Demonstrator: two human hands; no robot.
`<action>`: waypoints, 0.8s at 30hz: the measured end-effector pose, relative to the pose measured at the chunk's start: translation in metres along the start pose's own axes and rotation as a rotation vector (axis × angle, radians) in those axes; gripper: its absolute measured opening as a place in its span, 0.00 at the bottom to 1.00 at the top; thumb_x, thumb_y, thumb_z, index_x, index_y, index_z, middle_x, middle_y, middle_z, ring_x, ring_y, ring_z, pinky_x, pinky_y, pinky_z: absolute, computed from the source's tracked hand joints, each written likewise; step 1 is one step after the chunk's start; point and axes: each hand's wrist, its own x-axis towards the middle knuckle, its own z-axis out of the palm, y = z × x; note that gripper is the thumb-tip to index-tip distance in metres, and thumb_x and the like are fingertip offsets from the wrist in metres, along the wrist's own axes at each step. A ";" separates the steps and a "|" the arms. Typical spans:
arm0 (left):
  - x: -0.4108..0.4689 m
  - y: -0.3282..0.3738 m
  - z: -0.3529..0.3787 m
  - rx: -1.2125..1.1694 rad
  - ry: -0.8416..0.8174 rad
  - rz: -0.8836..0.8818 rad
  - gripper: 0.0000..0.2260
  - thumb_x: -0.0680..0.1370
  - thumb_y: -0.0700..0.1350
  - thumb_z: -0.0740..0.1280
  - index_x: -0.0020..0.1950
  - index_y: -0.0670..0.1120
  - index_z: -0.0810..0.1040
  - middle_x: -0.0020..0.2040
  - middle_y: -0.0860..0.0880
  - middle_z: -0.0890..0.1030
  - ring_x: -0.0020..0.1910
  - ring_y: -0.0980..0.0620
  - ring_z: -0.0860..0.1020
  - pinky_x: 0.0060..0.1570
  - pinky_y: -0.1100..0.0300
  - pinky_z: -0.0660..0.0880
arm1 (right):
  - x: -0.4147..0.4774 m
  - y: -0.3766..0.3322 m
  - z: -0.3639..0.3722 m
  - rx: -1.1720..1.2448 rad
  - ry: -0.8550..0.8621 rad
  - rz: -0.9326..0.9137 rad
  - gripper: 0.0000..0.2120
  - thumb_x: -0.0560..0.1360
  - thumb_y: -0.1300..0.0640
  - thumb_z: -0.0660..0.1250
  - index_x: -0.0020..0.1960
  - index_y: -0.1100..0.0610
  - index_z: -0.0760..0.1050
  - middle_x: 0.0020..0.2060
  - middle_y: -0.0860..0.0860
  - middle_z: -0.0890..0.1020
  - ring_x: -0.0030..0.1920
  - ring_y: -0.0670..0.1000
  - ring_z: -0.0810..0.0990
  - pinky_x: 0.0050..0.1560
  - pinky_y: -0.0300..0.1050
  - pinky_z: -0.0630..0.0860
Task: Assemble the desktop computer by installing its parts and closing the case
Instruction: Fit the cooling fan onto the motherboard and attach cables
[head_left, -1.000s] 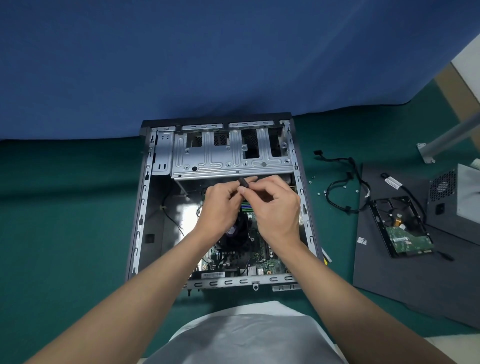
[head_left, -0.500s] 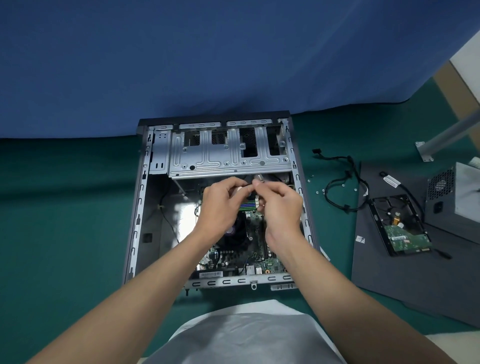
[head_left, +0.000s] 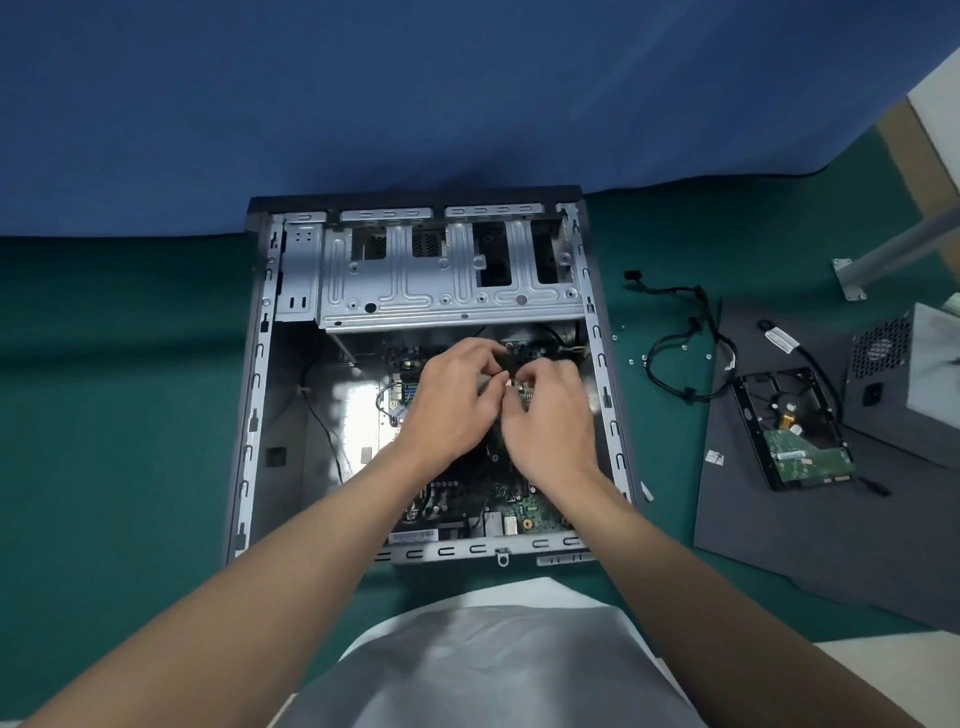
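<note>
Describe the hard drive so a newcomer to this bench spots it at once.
Right of the open case lies a dark grey panel. The hard drive rests on it in a black frame, green circuit board facing up, unlike the vented grey box beside it.

The case (head_left: 451, 305) was bare, faintly glossy sheet metal, the desk (head_left: 130, 395) matt green cloth, the backdrop (head_left: 363, 104) blue cloth.

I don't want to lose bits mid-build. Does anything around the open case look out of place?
Yes: a few small screws lie scattered loose on the green cloth between the case and the black cable bundle, easy to lose. Nothing looks damaged or spilled.
</note>
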 end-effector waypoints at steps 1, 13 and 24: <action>0.002 -0.001 0.001 0.010 -0.024 0.000 0.06 0.75 0.38 0.68 0.38 0.40 0.77 0.52 0.47 0.82 0.50 0.51 0.79 0.55 0.67 0.68 | -0.002 0.004 0.002 -0.145 0.007 -0.089 0.15 0.77 0.55 0.62 0.61 0.59 0.71 0.62 0.54 0.70 0.62 0.54 0.67 0.56 0.49 0.70; 0.046 -0.016 0.028 0.087 -0.113 0.049 0.05 0.78 0.42 0.66 0.45 0.41 0.79 0.41 0.45 0.82 0.41 0.46 0.78 0.44 0.53 0.74 | 0.005 0.008 0.013 -0.246 -0.336 -0.131 0.07 0.75 0.66 0.61 0.53 0.62 0.70 0.43 0.56 0.77 0.43 0.57 0.77 0.42 0.49 0.74; 0.086 -0.008 0.066 0.174 -0.559 -0.077 0.03 0.79 0.45 0.58 0.46 0.48 0.68 0.47 0.42 0.79 0.42 0.43 0.76 0.41 0.56 0.67 | 0.007 0.033 0.000 -0.267 -0.550 -0.305 0.07 0.79 0.57 0.59 0.46 0.60 0.72 0.40 0.53 0.76 0.41 0.54 0.75 0.42 0.46 0.73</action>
